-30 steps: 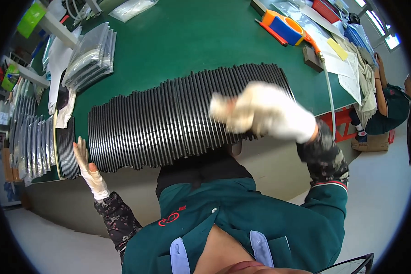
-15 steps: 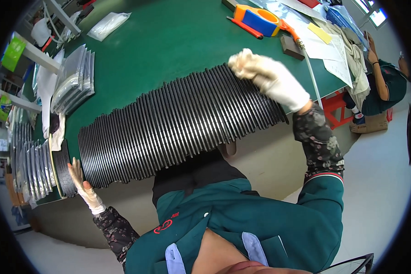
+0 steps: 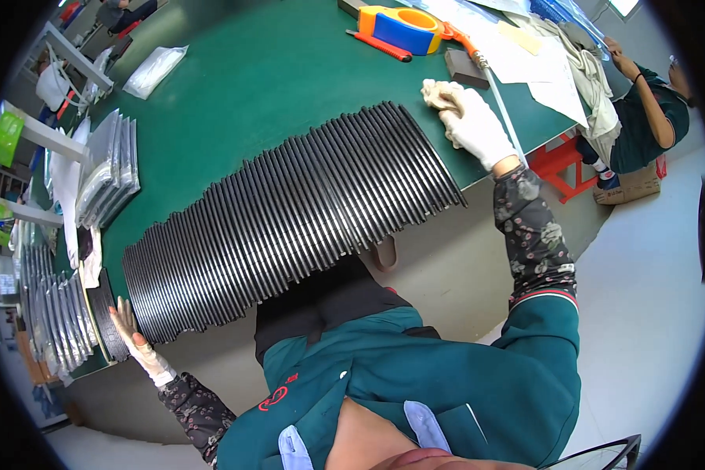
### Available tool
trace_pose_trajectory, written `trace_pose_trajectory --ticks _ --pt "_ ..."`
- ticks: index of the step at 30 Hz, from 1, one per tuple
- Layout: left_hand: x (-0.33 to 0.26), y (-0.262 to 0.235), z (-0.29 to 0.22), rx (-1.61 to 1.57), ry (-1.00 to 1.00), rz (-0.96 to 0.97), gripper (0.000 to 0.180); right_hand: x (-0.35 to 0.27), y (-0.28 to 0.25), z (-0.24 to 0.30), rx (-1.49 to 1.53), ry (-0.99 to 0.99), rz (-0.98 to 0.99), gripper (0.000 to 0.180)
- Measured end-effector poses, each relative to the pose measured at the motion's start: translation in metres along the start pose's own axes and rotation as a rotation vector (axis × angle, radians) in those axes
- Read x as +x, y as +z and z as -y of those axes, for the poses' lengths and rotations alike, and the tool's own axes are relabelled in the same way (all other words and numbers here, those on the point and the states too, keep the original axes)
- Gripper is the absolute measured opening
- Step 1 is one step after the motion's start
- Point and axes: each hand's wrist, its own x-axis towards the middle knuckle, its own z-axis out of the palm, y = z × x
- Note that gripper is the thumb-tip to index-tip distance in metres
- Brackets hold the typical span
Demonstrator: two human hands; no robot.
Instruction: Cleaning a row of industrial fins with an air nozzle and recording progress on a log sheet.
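A long row of thin black rods lies side by side on the green table, their near ends sticking out past its front edge. At the row's left end, my left hand in a whitish glove is open, its fingers stretched out along the outermost rods. My right hand, also gloved, is at the far right, apart from the row's right end. Its fingers are curled closed; what they hold, if anything, cannot be made out.
Left of the row stand a smaller black bundle and several plastic-wrapped packs. Toward the back lie a clear bag, a red cutter, an orange-and-blue tape dispenser, a grey block and papers. Another person sits at right.
My right hand has come off the right end of the rods and moved clear of it to the right. My left hand stays at the left end. The view has shifted slightly.
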Motion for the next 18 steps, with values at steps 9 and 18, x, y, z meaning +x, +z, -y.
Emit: trace_pose_trajectory --ticks 9,18 --pt "0.001 -0.002 0.005 0.03 0.033 -0.033 0.085 -0.012 -0.008 0.035 -0.053 -0.025 0.128 0.029" --pt "0.047 0.007 -0.086 0.504 0.222 -0.011 0.072 0.0 -0.023 0.034 0.678 -0.025 0.232 0.026"
